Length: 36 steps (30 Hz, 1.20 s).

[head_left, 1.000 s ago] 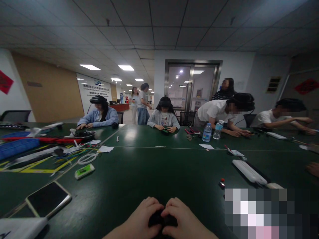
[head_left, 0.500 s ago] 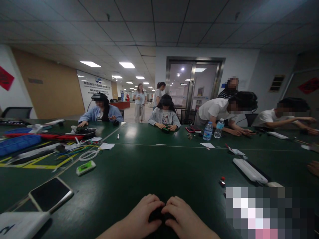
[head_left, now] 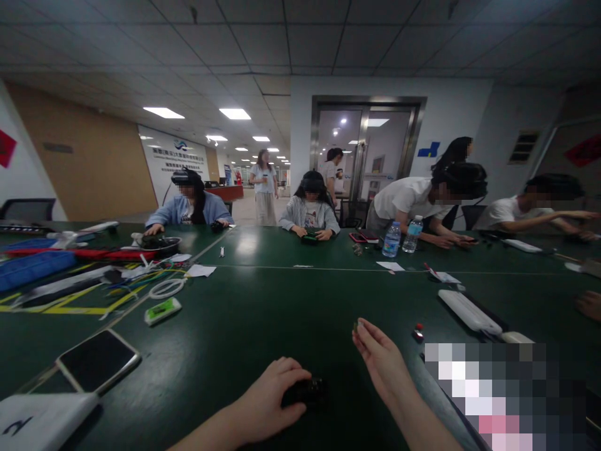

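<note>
On the near part of the dark green table, my left hand [head_left: 277, 396] is wrapped around a small black object [head_left: 310, 392]. Its right end shows beyond my fingers, but its kind is too dark to make out. To the right and farther forward, my right hand [head_left: 378, 352] is raised above the table. Thumb and fingers pinch a tiny yellowish-green piece [head_left: 355, 327], too small to name. Right of that hand stands a small red-topped object [head_left: 418, 332].
At the left lie a smartphone [head_left: 99, 361], a white box [head_left: 44, 418], a green-and-white packet [head_left: 162, 311] and a coiled white cable [head_left: 167, 288]. Two water bottles [head_left: 391, 240] stand across the table. A white power bank-like case [head_left: 469, 312] lies right. Several people sit opposite.
My right hand has left the black object and moved forward and right, now pinching a tiny piece. My left hand stays on the black object. The view has tilted slightly down.
</note>
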Tool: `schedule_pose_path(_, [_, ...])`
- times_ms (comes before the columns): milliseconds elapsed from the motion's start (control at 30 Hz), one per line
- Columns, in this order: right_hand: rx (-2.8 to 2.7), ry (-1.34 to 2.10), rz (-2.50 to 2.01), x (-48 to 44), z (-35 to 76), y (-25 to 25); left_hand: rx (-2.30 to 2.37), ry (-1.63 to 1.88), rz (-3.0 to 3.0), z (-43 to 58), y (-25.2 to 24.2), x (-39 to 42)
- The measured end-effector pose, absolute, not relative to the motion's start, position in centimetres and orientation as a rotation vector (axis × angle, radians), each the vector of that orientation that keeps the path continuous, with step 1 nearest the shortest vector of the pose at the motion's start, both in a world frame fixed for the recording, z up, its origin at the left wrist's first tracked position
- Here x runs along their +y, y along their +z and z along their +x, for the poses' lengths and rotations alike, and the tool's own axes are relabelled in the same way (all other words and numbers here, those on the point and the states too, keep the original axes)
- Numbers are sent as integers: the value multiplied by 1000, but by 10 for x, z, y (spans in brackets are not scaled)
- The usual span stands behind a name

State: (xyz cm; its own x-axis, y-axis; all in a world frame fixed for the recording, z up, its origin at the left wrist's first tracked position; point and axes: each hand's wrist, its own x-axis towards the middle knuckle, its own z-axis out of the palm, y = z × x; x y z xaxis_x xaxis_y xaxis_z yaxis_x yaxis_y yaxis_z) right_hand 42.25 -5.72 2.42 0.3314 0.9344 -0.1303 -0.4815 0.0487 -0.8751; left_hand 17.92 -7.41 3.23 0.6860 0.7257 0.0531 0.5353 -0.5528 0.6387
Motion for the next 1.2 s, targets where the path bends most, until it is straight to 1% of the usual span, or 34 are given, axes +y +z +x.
schedule_pose_path(167, [-580,1220,-1026,-59,421,21,952,424,2298,179,33,-74])
schedule_pose_path(633, [-649,1184,-1115,-54,427,8,966,408,2285,178,39,-75])
schedule_pose_path(900, [-629,1205,-1125,-54,425,5,1003,460,2272,176,28,-71])
schedule_pose_path(1067, [-600,1149,-1144,-56,419,5,1019,479,2278,176,26,-69])
schedule_pose_path(1200, [-778,1036,-1249,-60,417,8,1020,493,2263,176,27,-70])
